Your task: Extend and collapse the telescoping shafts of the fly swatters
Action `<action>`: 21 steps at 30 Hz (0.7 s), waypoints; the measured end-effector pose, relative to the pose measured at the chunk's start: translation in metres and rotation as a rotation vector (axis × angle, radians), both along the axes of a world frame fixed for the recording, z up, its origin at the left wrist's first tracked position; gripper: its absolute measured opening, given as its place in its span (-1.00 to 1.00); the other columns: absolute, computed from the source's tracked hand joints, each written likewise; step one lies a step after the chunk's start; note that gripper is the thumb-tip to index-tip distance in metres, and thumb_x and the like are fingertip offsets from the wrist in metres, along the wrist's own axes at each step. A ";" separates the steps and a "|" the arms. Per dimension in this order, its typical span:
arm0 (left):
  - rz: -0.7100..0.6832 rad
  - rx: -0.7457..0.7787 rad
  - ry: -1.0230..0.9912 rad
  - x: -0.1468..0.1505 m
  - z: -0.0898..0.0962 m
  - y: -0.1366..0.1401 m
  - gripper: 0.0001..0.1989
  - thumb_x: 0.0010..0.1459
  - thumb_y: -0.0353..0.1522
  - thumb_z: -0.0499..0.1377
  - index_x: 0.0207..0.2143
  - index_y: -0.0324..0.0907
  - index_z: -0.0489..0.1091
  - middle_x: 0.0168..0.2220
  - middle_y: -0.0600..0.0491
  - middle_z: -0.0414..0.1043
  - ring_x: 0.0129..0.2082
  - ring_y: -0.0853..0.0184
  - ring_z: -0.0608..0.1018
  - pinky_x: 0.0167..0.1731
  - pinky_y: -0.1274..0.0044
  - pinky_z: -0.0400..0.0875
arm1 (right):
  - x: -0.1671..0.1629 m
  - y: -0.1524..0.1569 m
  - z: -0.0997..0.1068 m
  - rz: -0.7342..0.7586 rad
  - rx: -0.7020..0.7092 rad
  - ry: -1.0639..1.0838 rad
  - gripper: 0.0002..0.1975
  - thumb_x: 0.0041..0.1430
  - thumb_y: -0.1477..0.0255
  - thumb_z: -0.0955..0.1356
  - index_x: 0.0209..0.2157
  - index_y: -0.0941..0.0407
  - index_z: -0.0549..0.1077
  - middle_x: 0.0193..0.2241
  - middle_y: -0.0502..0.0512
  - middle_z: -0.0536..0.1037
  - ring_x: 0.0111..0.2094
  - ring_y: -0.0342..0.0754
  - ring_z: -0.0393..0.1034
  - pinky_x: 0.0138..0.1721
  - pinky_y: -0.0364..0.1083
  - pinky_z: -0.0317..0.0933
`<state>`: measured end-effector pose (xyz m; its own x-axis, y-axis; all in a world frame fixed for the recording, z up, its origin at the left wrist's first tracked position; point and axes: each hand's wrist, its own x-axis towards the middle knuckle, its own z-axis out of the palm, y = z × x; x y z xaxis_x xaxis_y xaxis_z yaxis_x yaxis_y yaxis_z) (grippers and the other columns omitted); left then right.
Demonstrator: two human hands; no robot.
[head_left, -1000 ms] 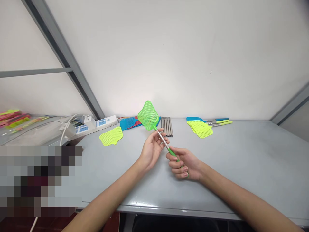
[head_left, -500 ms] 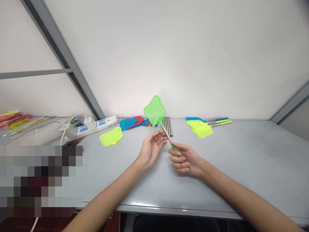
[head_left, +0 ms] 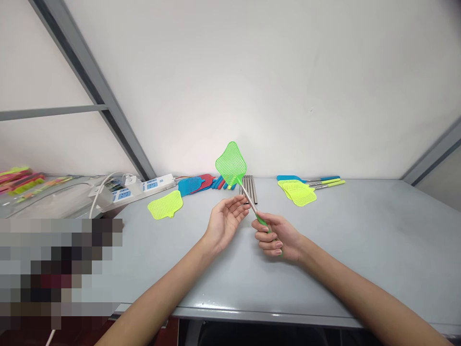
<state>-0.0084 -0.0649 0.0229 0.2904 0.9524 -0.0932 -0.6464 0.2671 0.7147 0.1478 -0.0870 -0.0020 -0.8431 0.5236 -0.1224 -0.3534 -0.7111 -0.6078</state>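
My right hand is wrapped round the green grip of a fly swatter, whose mesh head points up and to the left. A metal rod joins the green head to the grip. Beside the rod, my left hand is held palm inward with its fingers apart and slightly curled; the fingertips are close to the rod, and I cannot tell whether they touch it. Behind the swatter, several metal rods lie side by side on the grey table.
Yellow, blue and red swatter heads lie at the left, near coloured grips. Whole swatters lie at the right. A white power strip with cables stands at the back left. A wall rises behind the table.
Both hands and the green swatter hold almost the same pose. Only a very slight shift of the view shows.
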 end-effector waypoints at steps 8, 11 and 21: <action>0.070 0.047 0.163 0.001 -0.004 -0.002 -0.90 -0.15 -0.50 0.17 -0.49 -0.24 0.30 -0.53 0.14 0.28 -0.48 0.52 0.38 -0.37 0.62 0.27 | 0.001 0.001 0.000 -0.034 -0.002 0.002 -0.65 0.12 0.21 0.11 -0.62 0.14 0.07 -0.79 -0.17 -0.03 -0.82 -0.30 -0.19 -0.82 -0.26 -0.26; 0.066 0.066 0.182 0.001 -0.006 -0.002 -0.89 -0.17 -0.50 0.19 -0.51 -0.24 0.29 -0.53 0.16 0.25 -0.49 0.53 0.35 -0.38 0.63 0.25 | 0.002 0.001 -0.002 -0.022 -0.003 0.004 -0.65 0.12 0.22 0.11 -0.62 0.14 0.07 -0.80 -0.17 -0.03 -0.81 -0.30 -0.19 -0.82 -0.26 -0.26; 0.074 0.054 0.243 0.002 -0.010 -0.001 -0.89 -0.18 -0.49 0.17 -0.55 -0.24 0.25 -0.55 0.18 0.19 -0.52 0.55 0.30 -0.44 0.64 0.20 | 0.000 0.000 -0.002 0.012 -0.031 0.047 -0.64 0.14 0.22 0.08 -0.62 0.14 0.07 -0.80 -0.16 -0.04 -0.81 -0.29 -0.18 -0.82 -0.26 -0.24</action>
